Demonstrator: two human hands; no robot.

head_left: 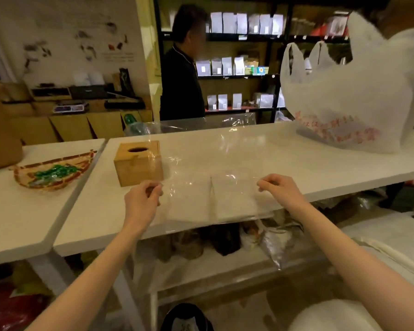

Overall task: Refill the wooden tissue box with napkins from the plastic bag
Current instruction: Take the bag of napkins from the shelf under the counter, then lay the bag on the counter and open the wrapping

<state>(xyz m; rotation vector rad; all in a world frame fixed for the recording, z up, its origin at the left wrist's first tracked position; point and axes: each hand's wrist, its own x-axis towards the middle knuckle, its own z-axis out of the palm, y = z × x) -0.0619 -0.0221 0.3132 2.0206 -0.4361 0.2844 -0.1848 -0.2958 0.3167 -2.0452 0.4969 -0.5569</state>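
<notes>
A clear plastic bag [201, 161] lies on the white table [273, 163] in front of me, with two side-by-side stacks of white napkins [213, 199] inside at its near end. My left hand [142, 199] pinches the bag's left edge and my right hand [279, 187] pinches its right edge. The wooden tissue box [138, 163] stands just left of the bag, upright, its oval top hole empty and dark. The bag's film overlaps the box's right side.
A white shopping bag with red print [344, 99] sits at the table's far right. A woven basket with green items [53, 170] rests on the left table. A person in black [181, 75] stands behind the table before shelves. Bags fill the shelf below.
</notes>
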